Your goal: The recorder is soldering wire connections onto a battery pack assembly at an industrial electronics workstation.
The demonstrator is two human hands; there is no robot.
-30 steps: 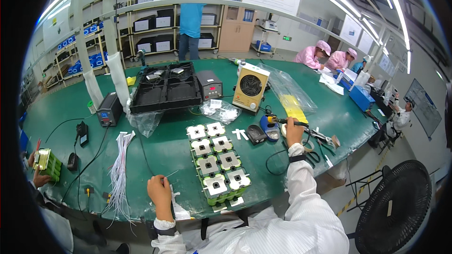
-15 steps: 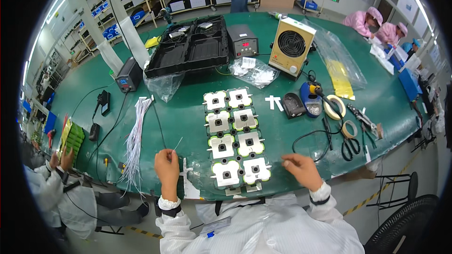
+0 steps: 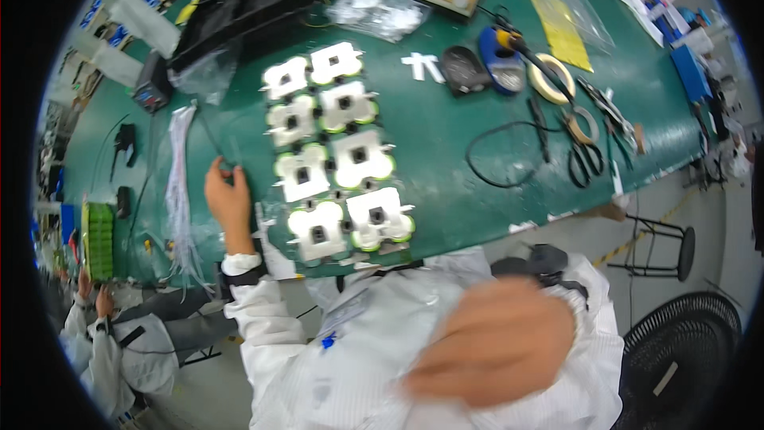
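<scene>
**Step in hand.** Judged as wire handling beside the cell packs (image 3: 338, 155): eight white-topped, green-rimmed blocks laid in two columns on the green table (image 3: 446, 167), running from the near edge toward the far side.

**Left hand** (image 3: 227, 195). Resting on the table just left of the packs, level with the third row from the far end. Fingers curled, tips drawn close together at the near end of a thin dark wire (image 3: 213, 137). Cannot tell whether the wire is actually pinched or only touched; too fine to resolve.

**Right hand** (image 3: 489, 350). Raised close to the camera over the white coat, off the table and well apart from the packs. Heavily blurred; cannot tell how far open, nor whether anything is held.

**Surroundings.**
- Bundle of white wires (image 3: 179, 183) just left of the left hand.
- Loop of black cable (image 3: 497, 159), scissors (image 3: 587, 161) and tape roll (image 3: 551, 78) to the right.
- Black tray (image 3: 255, 0) at the far left.
- Another person's hands at a green block (image 3: 99, 239), far left, separate from this work.

**Requirements for the next move (judgement).** Fine fingertip pinch on the thin wire. Lead kept clear of the white bundle. Right hand brought down to table level before any two-handed work at the packs.
</scene>
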